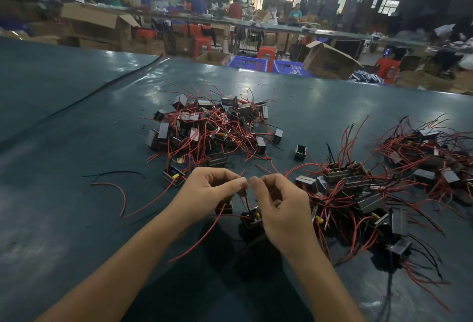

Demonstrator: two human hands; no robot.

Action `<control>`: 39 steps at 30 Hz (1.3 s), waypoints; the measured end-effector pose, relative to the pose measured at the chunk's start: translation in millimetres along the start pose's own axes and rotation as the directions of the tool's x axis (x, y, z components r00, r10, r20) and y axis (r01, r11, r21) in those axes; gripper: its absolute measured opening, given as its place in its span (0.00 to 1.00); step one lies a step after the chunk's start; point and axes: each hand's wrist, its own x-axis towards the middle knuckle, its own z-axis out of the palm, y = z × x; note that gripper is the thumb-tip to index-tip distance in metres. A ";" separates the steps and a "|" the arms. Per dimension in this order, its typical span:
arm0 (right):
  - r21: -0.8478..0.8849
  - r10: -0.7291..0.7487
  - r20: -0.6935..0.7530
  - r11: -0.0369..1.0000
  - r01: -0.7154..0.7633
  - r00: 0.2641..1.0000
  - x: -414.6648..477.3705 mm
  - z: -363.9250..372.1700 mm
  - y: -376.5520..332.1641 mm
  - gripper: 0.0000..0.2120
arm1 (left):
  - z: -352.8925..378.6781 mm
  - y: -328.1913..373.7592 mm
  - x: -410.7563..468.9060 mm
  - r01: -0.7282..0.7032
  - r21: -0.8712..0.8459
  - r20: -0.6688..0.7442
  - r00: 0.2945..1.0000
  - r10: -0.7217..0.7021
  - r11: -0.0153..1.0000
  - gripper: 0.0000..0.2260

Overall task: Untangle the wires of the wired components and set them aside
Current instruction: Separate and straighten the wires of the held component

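Fingers (242, 183) over dark green table (76, 142)

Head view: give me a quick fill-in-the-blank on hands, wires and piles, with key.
1. Most wires in the centre pile are ____ in colour.
2. The left hand and right hand pinch a thin ____ wire between their fingertips.
3. One lone component sits on the ____ table.

Missing words: red; black; green

Right pile (422, 158) cut off by frame edge; component (225, 205) half hidden behind left hand (207, 188).
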 end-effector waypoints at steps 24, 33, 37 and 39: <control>-0.049 0.069 0.026 0.997 -0.067 0.997 -2.2 4.7 17.6 0.09 | -29.6 0.6 10.6 0.319 -0.424 -0.206 0.878 -0.433 0.848 0.10; -0.209 0.115 0.106 0.974 -0.091 0.988 -4.3 5.0 12.1 0.12 | 1.6 14.3 54.0 0.198 -0.604 -0.191 0.905 -0.381 0.772 0.14; -0.228 0.116 0.116 0.970 -0.088 0.986 -3.4 3.7 11.5 0.13 | 40.8 34.5 93.6 0.197 -0.711 -0.066 0.937 -0.343 0.675 0.11; -0.233 0.126 0.136 0.968 -0.092 0.983 -3.0 3.6 11.5 0.13 | 57.1 41.0 105.7 0.269 -0.665 0.062 0.949 -0.308 0.696 0.13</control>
